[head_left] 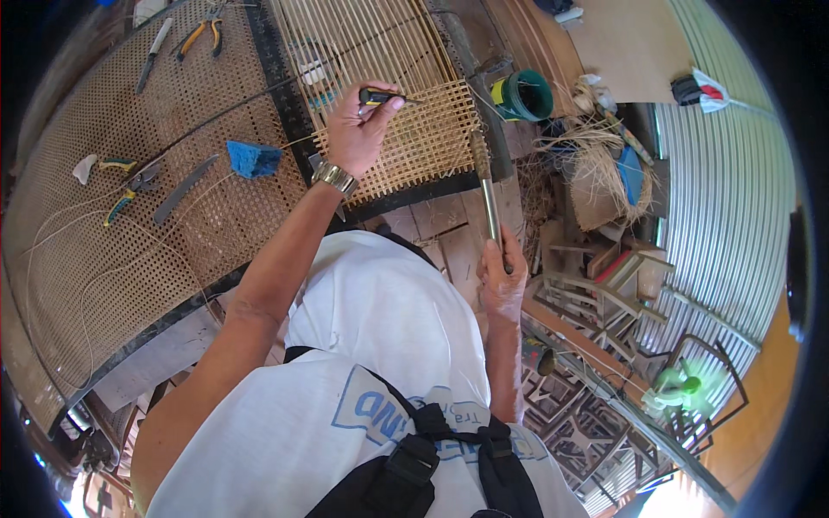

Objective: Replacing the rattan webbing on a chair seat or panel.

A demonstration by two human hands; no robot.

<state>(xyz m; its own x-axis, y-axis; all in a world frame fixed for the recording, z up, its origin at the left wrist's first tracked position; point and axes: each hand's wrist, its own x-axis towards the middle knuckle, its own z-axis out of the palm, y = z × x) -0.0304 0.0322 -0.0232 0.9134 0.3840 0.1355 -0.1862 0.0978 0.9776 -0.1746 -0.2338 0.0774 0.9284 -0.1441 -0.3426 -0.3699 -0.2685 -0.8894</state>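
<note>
My left hand (356, 136), wearing a metal watch, is closed around a screwdriver (376, 96) with a black and yellow handle. Its thin shaft points right, over a cane panel (423, 151) in a dark frame. Tight weave covers the panel's near part, while long parallel strands run away from me at the far part. In my right hand (503, 274) is a long tool with a shiny metal shaft (491, 207) and a rough brownish end, whose exact kind I cannot make out. That end lies along the panel's right edge.
To the left, a large woven cane surface (78, 224) carries a blue sponge (253, 159), a knife blade (186, 190), green-handled pliers (121, 207), orange-handled pliers (203, 36) and another knife (155, 52). A green bucket (524, 95), loose cane strips (596, 155) and stacked wooden frames (596, 285) stand right.
</note>
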